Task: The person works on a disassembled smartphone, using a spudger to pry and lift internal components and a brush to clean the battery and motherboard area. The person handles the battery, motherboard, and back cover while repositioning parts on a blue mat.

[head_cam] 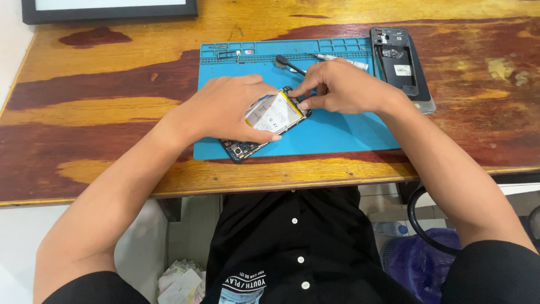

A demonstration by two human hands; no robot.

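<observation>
Blue rubbery mat (337,135) bears an opened phone (269,121), both hands' fingers (306,104) gripping it.

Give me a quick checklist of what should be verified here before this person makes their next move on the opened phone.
1. Opened phone lies fully on the blue mat: not ok, its lower corner overhangs the mat edge.
2. Left hand steadies the phone: ok, it grips the body.
3. Right hand placed on the work: ok, fingertips pinch at the battery's upper edge.
4. Battery seated flat: cannot tell, hands hide its edges.
5. Tweezers within reach: ok, on the mat behind the hands.
6. Back cover set aside safely: ok, at the mat's right.
</observation>
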